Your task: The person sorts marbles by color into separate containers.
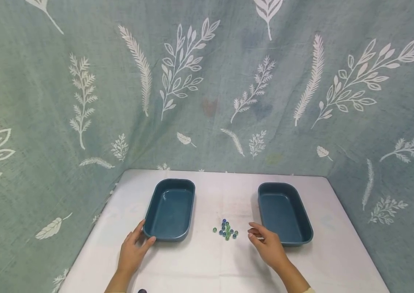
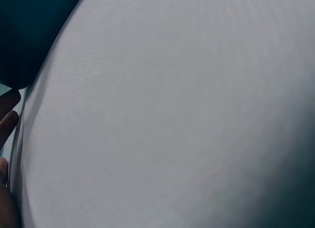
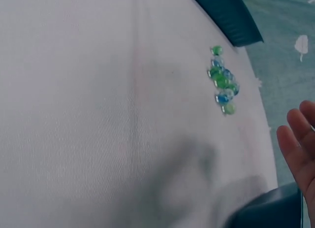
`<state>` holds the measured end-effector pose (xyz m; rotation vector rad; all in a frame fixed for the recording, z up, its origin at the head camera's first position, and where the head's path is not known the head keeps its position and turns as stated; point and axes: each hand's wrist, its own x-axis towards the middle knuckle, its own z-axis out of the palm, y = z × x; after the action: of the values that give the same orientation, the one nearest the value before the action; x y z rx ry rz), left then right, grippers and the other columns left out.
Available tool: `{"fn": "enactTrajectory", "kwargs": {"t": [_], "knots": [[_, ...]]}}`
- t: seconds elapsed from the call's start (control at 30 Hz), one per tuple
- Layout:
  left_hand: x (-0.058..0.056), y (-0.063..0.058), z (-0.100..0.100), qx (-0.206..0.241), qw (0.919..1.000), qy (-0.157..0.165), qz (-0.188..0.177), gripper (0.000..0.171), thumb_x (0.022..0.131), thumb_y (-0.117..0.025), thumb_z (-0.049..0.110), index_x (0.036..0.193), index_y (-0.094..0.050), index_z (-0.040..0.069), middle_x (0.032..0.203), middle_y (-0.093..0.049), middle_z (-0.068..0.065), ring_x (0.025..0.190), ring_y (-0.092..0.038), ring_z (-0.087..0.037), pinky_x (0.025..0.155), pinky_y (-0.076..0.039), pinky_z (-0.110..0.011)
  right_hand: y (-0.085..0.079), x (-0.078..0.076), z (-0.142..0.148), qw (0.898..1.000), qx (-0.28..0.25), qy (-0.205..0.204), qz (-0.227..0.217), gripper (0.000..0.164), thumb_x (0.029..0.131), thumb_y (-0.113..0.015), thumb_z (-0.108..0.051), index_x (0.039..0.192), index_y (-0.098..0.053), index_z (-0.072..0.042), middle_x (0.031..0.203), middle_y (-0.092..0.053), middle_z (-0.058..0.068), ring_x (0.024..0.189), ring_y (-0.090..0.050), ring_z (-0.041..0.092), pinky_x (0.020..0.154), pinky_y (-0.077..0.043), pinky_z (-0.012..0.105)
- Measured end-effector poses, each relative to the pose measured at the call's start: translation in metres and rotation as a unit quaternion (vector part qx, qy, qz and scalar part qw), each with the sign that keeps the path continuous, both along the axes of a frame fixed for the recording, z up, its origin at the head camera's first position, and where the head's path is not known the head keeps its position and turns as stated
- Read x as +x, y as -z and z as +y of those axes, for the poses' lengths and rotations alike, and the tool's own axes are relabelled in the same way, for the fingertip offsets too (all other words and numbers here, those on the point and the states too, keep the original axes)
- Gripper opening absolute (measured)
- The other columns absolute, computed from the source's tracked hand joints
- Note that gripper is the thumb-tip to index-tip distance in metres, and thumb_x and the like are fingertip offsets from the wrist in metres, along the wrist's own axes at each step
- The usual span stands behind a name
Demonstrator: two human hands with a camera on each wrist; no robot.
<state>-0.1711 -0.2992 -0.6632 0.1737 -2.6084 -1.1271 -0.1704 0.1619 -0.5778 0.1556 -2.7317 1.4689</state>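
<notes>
Across the near left corner of one blue tray (image 1: pixel 172 211), the left hand (image 1: pixel 131 250) is spread, its thumb laid against the near side and its fingers against the outer side; the rim is touched at the corner and the hand is judged open. Beside the inner wall of a second blue tray (image 1: pixel 284 213), the right hand (image 1: pixel 268 246) is held raised over the bench (image 1: pixel 207 264), its fingers loosely bent and slightly parted, with nothing gripped. Whether that tray is brushed by the right hand cannot be determined.

Two trays are counted, matching in colour and shape, set well apart. Between them, nearer the right hand, glass marbles (image 1: pixel 228 227) are found in a loose cluster on the bench, in blue and green; about fourteen are counted, several touching, so an exact figure cannot be certified. One green marble is noted slightly apart on the left. One dark round object (image 1: pixel 142 291) is partly cut off at the near edge of the head view. The bench is backed by a leaf-printed cloth (image 1: pixel 207 101).
</notes>
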Motion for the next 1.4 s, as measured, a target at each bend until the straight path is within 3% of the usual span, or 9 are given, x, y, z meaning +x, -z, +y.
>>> {"fn": "enactTrajectory", "kwargs": {"t": [0.17,0.37,0.57,0.73,0.97,1.13,1.3,1.4], "knots": [[0.001,-0.003,-0.001,0.004,0.9999,-0.009,-0.011,0.079,0.083,-0.073,0.053,0.150,-0.039,0.027,0.122,-0.064,-0.017,0.120,-0.051,-0.038,0.101,-0.035,-0.061,0.002,-0.005,-0.008,0.999,-0.035,-0.003,-0.011,0.036,0.095,-0.065,-0.025,0.128,-0.062,-0.011,0.106,-0.070,0.000,0.094,-0.066,0.015,0.078,-0.056,0.031],[0.005,-0.010,0.002,0.017,0.9997,0.001,-0.017,0.078,0.085,-0.073,0.049,0.149,-0.041,0.020,0.125,-0.062,-0.018,0.124,-0.048,-0.043,0.104,-0.028,-0.063,0.008,-0.012,-0.014,0.991,-0.122,-0.008,-0.055,0.038,0.096,-0.064,-0.021,0.125,-0.060,0.003,0.104,-0.067,0.018,0.087,-0.067,0.019,0.069,-0.057,0.026],[0.003,-0.010,0.003,0.016,0.9997,0.004,-0.016,0.077,0.085,-0.072,0.049,0.150,-0.041,0.023,0.123,-0.064,-0.015,0.125,-0.049,-0.040,0.111,-0.021,-0.059,0.015,-0.023,-0.020,0.985,-0.147,-0.001,-0.089,0.035,0.095,-0.063,-0.013,0.123,-0.059,0.008,0.105,-0.066,0.020,0.088,-0.067,0.023,0.069,-0.058,0.033],[0.003,-0.009,0.003,0.017,0.9998,0.005,-0.011,0.077,0.084,-0.073,0.049,0.149,-0.041,0.024,0.119,-0.066,-0.014,0.121,-0.052,-0.039,0.107,-0.026,-0.061,0.021,-0.029,-0.026,0.982,-0.157,-0.004,-0.105,0.033,0.095,-0.061,-0.007,0.122,-0.057,0.011,0.102,-0.065,0.020,0.088,-0.066,0.025,0.070,-0.058,0.039],[0.001,-0.004,0.002,0.016,0.9998,0.004,-0.010,0.077,0.083,-0.074,0.050,0.149,-0.041,0.027,0.119,-0.067,-0.011,0.119,-0.053,-0.036,0.105,-0.029,-0.060,0.035,-0.038,-0.032,0.989,-0.092,0.022,-0.112,0.027,0.091,-0.062,-0.004,0.115,-0.062,0.008,0.085,-0.062,0.005,0.072,-0.063,0.018,0.060,-0.056,0.033],[0.000,-0.005,0.003,0.013,0.9999,0.003,-0.006,0.078,0.082,-0.074,0.052,0.149,-0.041,0.027,0.118,-0.068,-0.011,0.122,-0.050,-0.036,0.107,-0.028,-0.059,0.041,-0.043,-0.035,0.991,-0.068,0.039,-0.112,0.026,0.087,-0.065,-0.003,0.110,-0.064,0.007,0.079,-0.061,0.004,0.061,-0.061,0.016,0.054,-0.053,0.030],[0.000,-0.006,0.003,0.016,0.9998,0.002,-0.014,0.079,0.082,-0.074,0.051,0.149,-0.042,0.025,0.118,-0.067,-0.011,0.128,-0.047,-0.035,0.112,-0.020,-0.055,0.047,-0.045,-0.037,0.994,0.003,0.034,-0.103,0.025,0.084,-0.070,-0.005,0.108,-0.068,0.000,0.081,-0.062,0.000,0.066,-0.059,0.012,0.056,-0.052,0.028],[-0.001,-0.007,0.003,0.017,0.9998,0.000,-0.011,0.078,0.082,-0.075,0.050,0.148,-0.043,0.025,0.118,-0.068,-0.010,0.127,-0.048,-0.035,0.111,-0.022,-0.056,0.050,-0.046,-0.039,0.995,0.059,0.027,-0.072,0.025,0.082,-0.073,-0.008,0.107,-0.070,-0.005,0.082,-0.063,-0.003,0.072,-0.058,0.012,0.063,-0.051,0.030]]}}
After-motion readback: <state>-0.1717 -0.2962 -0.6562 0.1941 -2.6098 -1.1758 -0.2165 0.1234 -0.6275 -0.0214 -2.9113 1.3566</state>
